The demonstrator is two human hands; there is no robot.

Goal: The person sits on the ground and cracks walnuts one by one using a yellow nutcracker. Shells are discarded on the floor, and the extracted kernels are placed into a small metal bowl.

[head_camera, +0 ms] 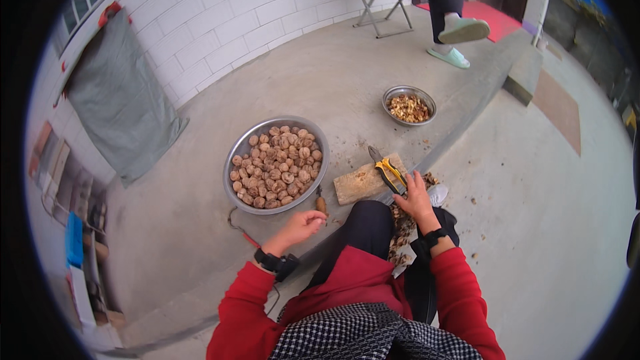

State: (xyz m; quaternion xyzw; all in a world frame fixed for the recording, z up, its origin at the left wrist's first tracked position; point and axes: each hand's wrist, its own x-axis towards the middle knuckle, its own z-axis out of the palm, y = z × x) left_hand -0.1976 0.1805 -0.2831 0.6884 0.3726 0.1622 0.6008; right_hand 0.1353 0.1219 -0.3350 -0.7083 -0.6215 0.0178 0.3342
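My left hand [302,226] is loosely curled, with its fingertips close to the wooden handle of a thin pointed tool [321,205]. Whether it touches that handle or holds anything cannot be made out. My right hand [417,201] has its fingers spread beside the handle ends of yellow-and-black combination pliers [386,166]. The pliers lie with closed jaws across a wooden block [357,183]. Left of the block stands a wide metal basin [231,152] heaped with whole walnuts [275,165]. Farther off, a smaller metal bowl [434,110] contains shelled walnut pieces [407,108].
Broken walnut shells [400,245] lie between my legs, below the edge of a concrete step [455,130]. A red-ended cord or rod [250,240] passes by my left wrist. Beyond the bowl, a seated person's slippered foot [452,57] rests near a folding stool [382,15].
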